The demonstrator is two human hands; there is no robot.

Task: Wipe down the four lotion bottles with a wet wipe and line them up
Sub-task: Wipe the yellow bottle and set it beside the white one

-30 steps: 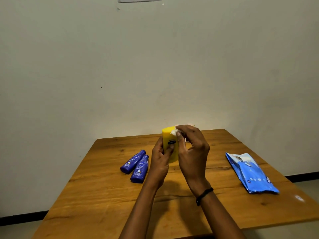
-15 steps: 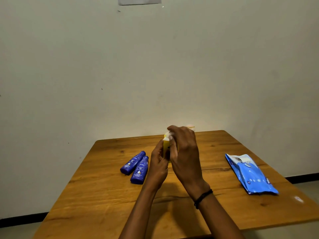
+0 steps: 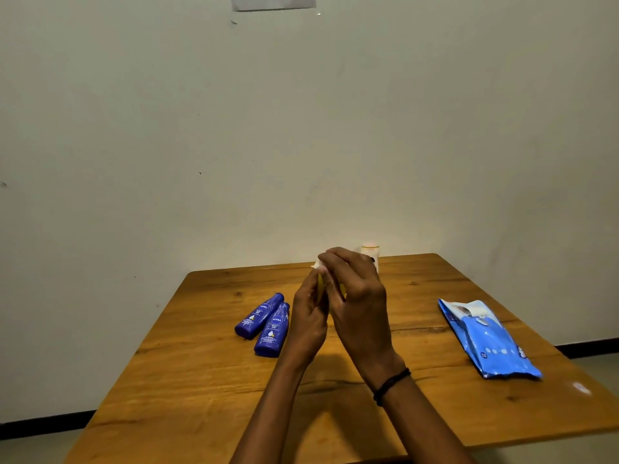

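Above the middle of the wooden table (image 3: 207,373) my left hand (image 3: 310,316) grips a yellow lotion bottle (image 3: 321,289), of which only a thin sliver shows between my hands. My right hand (image 3: 358,296) covers the bottle's right side and holds a white wet wipe (image 3: 318,266) against its top. Two dark blue lotion bottles (image 3: 259,315) (image 3: 273,330) lie side by side on the table, left of my hands. A white bottle (image 3: 371,251) stands upright at the table's far edge, mostly hidden behind my right hand.
A blue pack of wet wipes (image 3: 485,338) lies on the right side of the table, its flap peeled open. The table stands against a plain wall, and its front edge is near me.
The yellow bottle has turned between my hands, so its broad face no longer shows. My right hand with the wipe has slid across it and covers most of it.
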